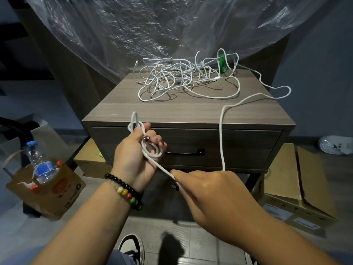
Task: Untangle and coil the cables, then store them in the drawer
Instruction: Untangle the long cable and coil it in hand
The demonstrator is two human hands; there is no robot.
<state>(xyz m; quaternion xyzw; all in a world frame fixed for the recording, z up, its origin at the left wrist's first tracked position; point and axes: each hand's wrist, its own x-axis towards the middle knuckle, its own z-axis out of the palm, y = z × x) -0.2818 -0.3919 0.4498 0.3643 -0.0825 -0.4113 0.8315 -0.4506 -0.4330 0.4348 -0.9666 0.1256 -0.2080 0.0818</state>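
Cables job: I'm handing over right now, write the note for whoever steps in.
Left hand grips a few started loops of one white cable.
Right hand pinches the same cable just below the loops.
That cable runs up over the nightstand edge to the tangled pile at the back of the top.
Drawer is closed.
Done: first coil begun.
Left: finish the coil, untangle and coil the rest, open drawer, store all.

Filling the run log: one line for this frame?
stage: coiling | left hand: holds cable loops | right hand: pinches same cable | tangle: on nightstand | drawer: closed
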